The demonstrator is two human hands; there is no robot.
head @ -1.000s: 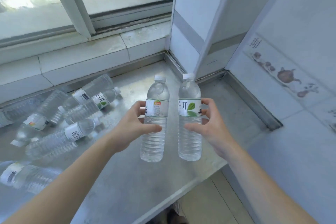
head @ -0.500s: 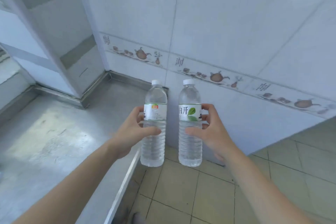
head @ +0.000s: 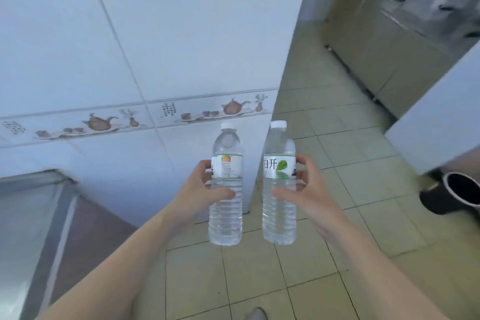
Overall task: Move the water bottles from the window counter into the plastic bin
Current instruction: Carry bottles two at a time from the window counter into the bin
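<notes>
The left hand [head: 200,189] was wrapped around the left bottle [head: 226,189] at mid-body, thumb across the front, fingers behind the label. The right hand [head: 307,195] clamped the right bottle [head: 279,189] the same way. Both bottles were clear, capped in white and looked full of water. Each stood upright, long axis vertical, cap up, the two side by side and apart, held in the air above the tiled floor [head: 259,280]. The tiled wall [head: 155,47] stood behind them, the steel counter [head: 31,228] off to their left. A dark round container [head: 454,192] sat on the floor to their right, its contents hidden.
</notes>
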